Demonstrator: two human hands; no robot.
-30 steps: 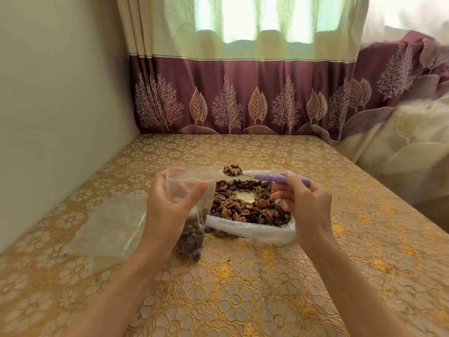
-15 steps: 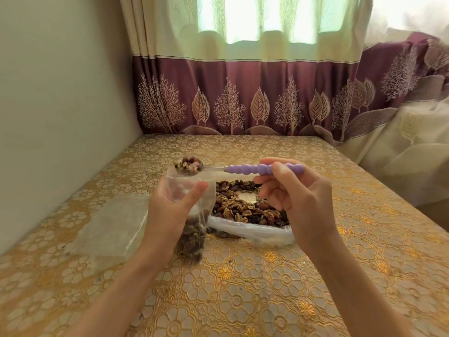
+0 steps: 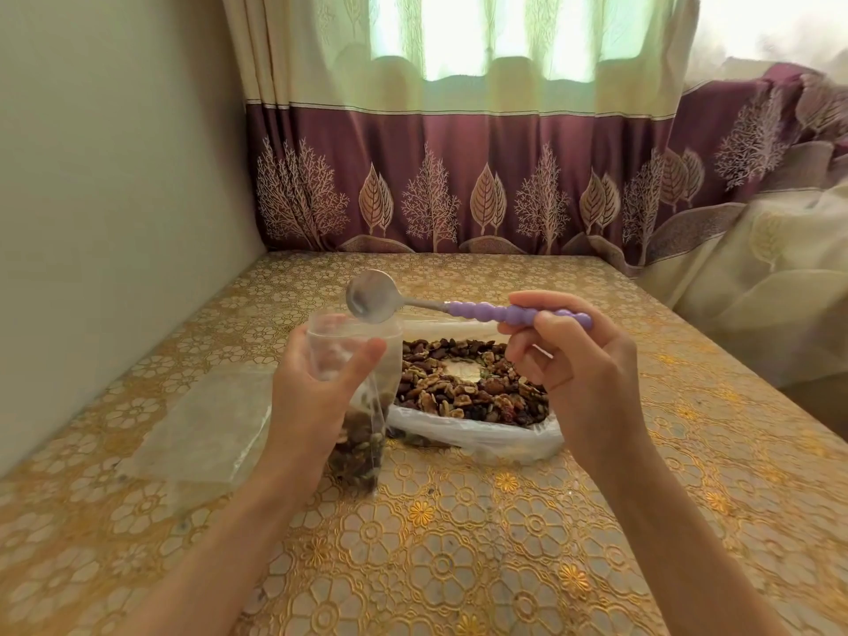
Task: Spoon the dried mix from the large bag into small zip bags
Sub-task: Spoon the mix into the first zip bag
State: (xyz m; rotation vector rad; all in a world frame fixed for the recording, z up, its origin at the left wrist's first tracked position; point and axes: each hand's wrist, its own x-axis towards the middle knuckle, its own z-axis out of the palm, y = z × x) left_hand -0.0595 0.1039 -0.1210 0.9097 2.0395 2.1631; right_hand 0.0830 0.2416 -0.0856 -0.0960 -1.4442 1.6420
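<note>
My left hand (image 3: pixel 316 397) grips a small clear zip bag (image 3: pixel 362 433) that stands upright on the table, its mouth held wide and its lower part filled with dried mix. My right hand (image 3: pixel 583 374) holds a spoon (image 3: pixel 463 307) by its purple beaded handle. The metal bowl is tipped on its side just above the bag's mouth and looks empty. Behind both, the large white bag (image 3: pixel 477 436) lies open with a ring of nuts and dried fruit (image 3: pixel 463 387) inside.
A flat pile of empty clear zip bags (image 3: pixel 202 424) lies on the table left of my left hand. The gold floral tablecloth (image 3: pixel 459 557) covers the table. A wall runs along the left, a curtain (image 3: pixel 459 185) hangs behind, and draped fabric (image 3: pixel 757 277) lies at the right.
The spoon came up loaded from the large bag, moved left over the small bag's mouth, and has now tipped over and emptied. My left hand kept the bag in place.
</note>
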